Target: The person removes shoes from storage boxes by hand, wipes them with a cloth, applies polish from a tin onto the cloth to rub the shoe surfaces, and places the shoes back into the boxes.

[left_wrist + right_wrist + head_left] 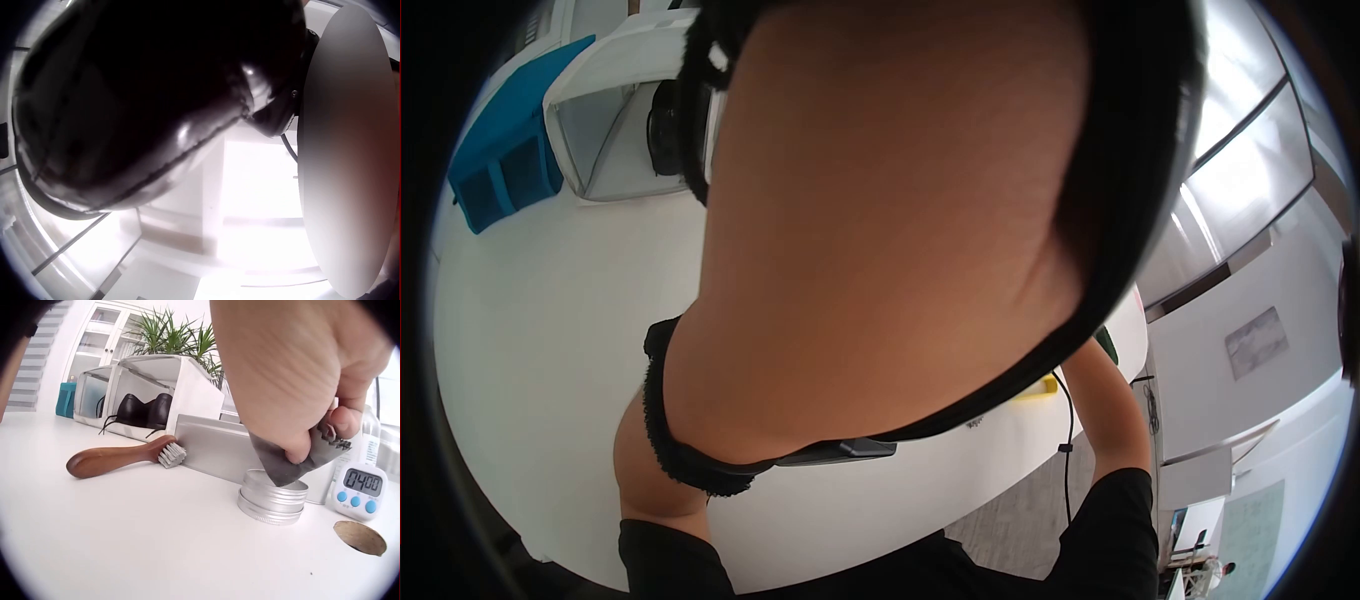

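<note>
In the head view my left hand (890, 230), raised very near the camera, fills the middle. Its fingers are hidden, and I cannot tell how they lie. A glossy black leather shoe (144, 112) with a stitched seam looms close in the left wrist view. My right hand (300, 369) pinches a dark grey cloth (284, 464) with a zigzag edge between thumb and fingers. The cloth's lower corner overlaps the mouth of an open round silver tin (272, 503) on the white table.
Beside the tin lie a wooden-handled brush (119, 456) and a long grey box (209, 447). A white timer (359, 490) reading 04:00 stands at right, near a clear bottle (370, 434). Black shoes (144, 411) sit in a white box (200, 394) behind.
</note>
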`<state>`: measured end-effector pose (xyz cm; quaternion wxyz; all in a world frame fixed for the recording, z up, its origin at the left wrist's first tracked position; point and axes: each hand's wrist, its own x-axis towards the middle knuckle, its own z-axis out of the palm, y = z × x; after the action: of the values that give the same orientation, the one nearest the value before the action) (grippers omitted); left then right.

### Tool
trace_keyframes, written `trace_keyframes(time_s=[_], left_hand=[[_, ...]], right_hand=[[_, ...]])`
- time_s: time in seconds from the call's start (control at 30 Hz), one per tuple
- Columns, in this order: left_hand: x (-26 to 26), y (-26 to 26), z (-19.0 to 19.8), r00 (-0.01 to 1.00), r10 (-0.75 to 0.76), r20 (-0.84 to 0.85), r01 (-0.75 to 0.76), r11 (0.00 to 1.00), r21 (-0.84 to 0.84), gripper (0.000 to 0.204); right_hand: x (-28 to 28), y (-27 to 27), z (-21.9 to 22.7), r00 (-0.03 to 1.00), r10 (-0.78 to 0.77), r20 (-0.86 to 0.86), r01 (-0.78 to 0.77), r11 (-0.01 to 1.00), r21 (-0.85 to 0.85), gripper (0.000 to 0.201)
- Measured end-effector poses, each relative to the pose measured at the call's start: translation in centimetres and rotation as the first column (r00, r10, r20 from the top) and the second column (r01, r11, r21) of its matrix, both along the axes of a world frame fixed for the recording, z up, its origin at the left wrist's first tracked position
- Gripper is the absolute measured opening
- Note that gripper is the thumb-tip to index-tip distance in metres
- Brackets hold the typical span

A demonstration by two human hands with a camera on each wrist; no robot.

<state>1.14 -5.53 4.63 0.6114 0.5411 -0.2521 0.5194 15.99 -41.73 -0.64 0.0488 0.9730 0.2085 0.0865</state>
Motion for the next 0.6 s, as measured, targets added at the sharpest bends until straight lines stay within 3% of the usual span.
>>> trace_keyframes(time_s=[0.1, 0.17, 0.27, 0.3, 0.37, 0.43, 0.5, 0.53, 0.57, 0.6], left_hand=[[-0.9, 1.2, -0.8, 0.998, 0.062, -0.002, -0.062, 0.998, 0.033, 0.033], [-1.3, 0.2, -0.7, 0.995, 0.103, -0.002, -0.102, 0.993, 0.058, 0.031], [-1.6, -0.1, -0.1, 0.985, 0.170, 0.003, -0.169, 0.981, 0.095, 0.027], [-1.6, -0.2, 0.2, 0.981, 0.192, 0.007, -0.192, 0.976, 0.107, 0.026], [-1.6, -1.1, 0.9, 0.971, 0.236, 0.021, -0.237, 0.963, 0.129, 0.024], [-1.7, -1.2, 1.5, 0.959, 0.279, 0.042, -0.282, 0.947, 0.154, 0.021], [-1.6, -1.8, 2.9, 0.946, 0.316, 0.067, -0.323, 0.928, 0.186, 0.019], [-2.1, -1.0, 3.0, 0.939, 0.334, 0.084, -0.344, 0.917, 0.202, 0.018], [-2.1, -1.6, 3.7, 0.931, 0.351, 0.103, -0.365, 0.905, 0.218, 0.017], [-2.0, -2.3, 4.5, 0.922, 0.368, 0.124, -0.387, 0.892, 0.233, 0.016]], right_hand=[[-0.3, 0.1, 0.3, 0.999, 0.044, 0.007, -0.044, 0.998, -0.034, 0.033], [-0.3, 0.2, 0.9, 1.000, 0.002, -0.002, -0.002, 0.999, 0.032, 0.039], [1.1, -1.4, 1.0, 0.989, 0.129, 0.075, -0.137, 0.984, 0.111, 0.034], [1.7, -2.0, 1.3, 0.991, 0.081, -0.109, -0.033, 0.923, 0.384, 0.029], [-0.7, -0.1, 3.8, 0.898, 0.094, -0.429, 0.288, 0.611, 0.737, 0.020], [-1.9, 1.0, 5.1, 0.827, 0.361, -0.432, 0.343, 0.286, 0.895, 0.024], [-4.7, 3.8, 7.8, 0.860, 0.383, -0.339, 0.366, 0.002, 0.931, 0.027], [-3.9, 3.7, 8.5, 0.756, 0.567, -0.327, 0.368, 0.045, 0.929, 0.027], [-4.0, 3.3, 8.7, 0.786, 0.537, -0.307, 0.373, -0.015, 0.928, 0.027], [-4.1, 3.1, 9.3, 0.717, 0.643, -0.269, 0.387, -0.047, 0.921, 0.028]])
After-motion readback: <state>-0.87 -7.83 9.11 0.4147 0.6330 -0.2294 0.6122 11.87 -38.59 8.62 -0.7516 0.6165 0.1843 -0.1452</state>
